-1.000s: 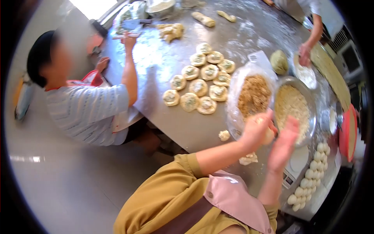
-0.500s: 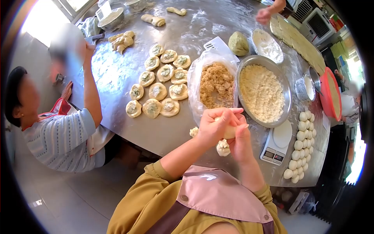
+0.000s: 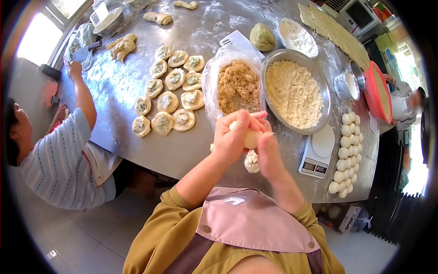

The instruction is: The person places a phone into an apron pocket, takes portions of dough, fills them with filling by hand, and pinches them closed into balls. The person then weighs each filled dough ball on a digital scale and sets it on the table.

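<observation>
Head view, centre: left hand [image 3: 230, 140] and right hand [image 3: 270, 153] are closed together around a smooth, rounded dough ball [image 3: 251, 138]. A pleated bun [image 3: 251, 163] sits just below; a metal bowl [image 3: 325, 101] of crumbly mixture [image 3: 294, 93] stands upper right.

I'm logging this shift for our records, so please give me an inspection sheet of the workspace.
Surface: metal table, streaked with white powder.
Job's things: dough ball in hand; open plastic bag of brown mixture; metal bowl of pale crumbly mixture.
Clutter: pleated dough piece below the hands; scale; rows of white balls.
Hands: left hand and right hand cup the dough ball, fingers curled.
Cables: nothing seen.
Surroundings: striped-sleeved person at the table's left; another person beyond the red basin.
</observation>
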Demonstrator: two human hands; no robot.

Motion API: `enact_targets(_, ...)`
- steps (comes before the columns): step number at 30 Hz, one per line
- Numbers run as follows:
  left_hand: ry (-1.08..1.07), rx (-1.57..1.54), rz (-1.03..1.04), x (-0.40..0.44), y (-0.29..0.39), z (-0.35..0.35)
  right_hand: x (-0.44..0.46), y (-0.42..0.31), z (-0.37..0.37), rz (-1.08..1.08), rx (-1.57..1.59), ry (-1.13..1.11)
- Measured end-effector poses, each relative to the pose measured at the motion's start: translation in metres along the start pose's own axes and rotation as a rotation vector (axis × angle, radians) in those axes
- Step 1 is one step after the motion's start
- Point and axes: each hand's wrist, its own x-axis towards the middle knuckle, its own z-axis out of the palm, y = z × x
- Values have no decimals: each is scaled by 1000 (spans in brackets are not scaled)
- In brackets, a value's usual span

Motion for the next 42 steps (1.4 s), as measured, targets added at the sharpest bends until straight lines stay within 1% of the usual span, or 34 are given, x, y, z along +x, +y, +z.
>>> enact_targets(2,104,95,11,2,-1,1,3,6,8,-181,-282,135)
enact_targets(3,76,59,67,1,-5,2,1,0,6,-80,-177,90)
enact_targets(5,241,-380,-44,4,19,26,-2,-7,-10,95,-44,3)
enact_targets(7,167,-342,-60,3,10,19,-1,-12,-17,247,136,-73)
enact_targets(8,130,-322,-67,3,6,16,-2,-11,-17,273,152,-103)
enact_targets(10,-109,13,-133,-3,6,0,-4,-7,-15,327,186,-167)
enact_targets(11,-124,24,-114,-4,4,-4,-5,-4,-13,260,188,-140)
enact_targets(14,97,88,-99,-3,-6,1,-4,11,5,-165,-197,149)
enact_targets(15,54,90,-28,-1,-2,4,-4,12,2,-110,-122,121)
enact_targets(16,132,-129,-47,0,1,11,-3,10,-1,-54,-48,98)
enact_targets(17,211,-351,-70,-1,4,23,-7,1,-11,97,83,40)
enact_targets(18,200,-334,-60,-1,3,23,-9,-5,-19,250,215,-17)
enact_targets(19,189,-316,-50,-1,3,24,-8,-5,-23,319,308,-80)
enact_targets(20,178,-299,-39,-1,2,25,-8,-2,-24,347,306,-111)
enact_targets(21,55,-97,-57,-5,-2,9,-9,2,-23,378,305,-143)
enact_targets(22,0,-17,-47,-6,-4,5,-10,3,-20,409,304,-176)
enact_targets(23,-55,62,-34,-6,-6,0,-10,-1,-13,355,365,-113)
enact_targets(25,83,59,-68,-3,-11,-2,-6,19,4,-62,-1,114)
enact_targets(26,150,57,-85,-1,-12,-1,-6,19,0,-89,-19,118)
enact_targets(27,136,60,-41,0,-10,7,-6,16,-2,-115,-38,122)
enact_targets(28,236,-120,-53,3,-1,20,-6,14,-5,-141,-56,126)
enact_targets(29,336,-302,-68,6,9,35,-9,3,-13,-12,70,71)
enact_targets(30,318,-272,-43,5,6,35,-14,-3,-20,122,198,19)
enact_targets(32,284,-212,8,2,2,36,-15,-1,-26,217,230,-49)
enact_targets(34,-48,116,7,-7,-5,13,-17,3,-25,296,213,-88)
enact_targets(35,14,102,80,-5,-13,14,-17,3,-26,229,145,-86)
enact_targets(36,113,95,38,-5,-14,18,-15,7,-22,122,105,-19)
enact_targets(38,70,321,0,-8,-13,13,-11,14,-12,-92,-5,143)
enact_targets(40,-59,-79,-11,-6,-24,10,-18,-9,-24,202,242,23)
enact_targets(42,91,-110,-10,-6,-9,37,-21,-11,-38,333,454,-45)
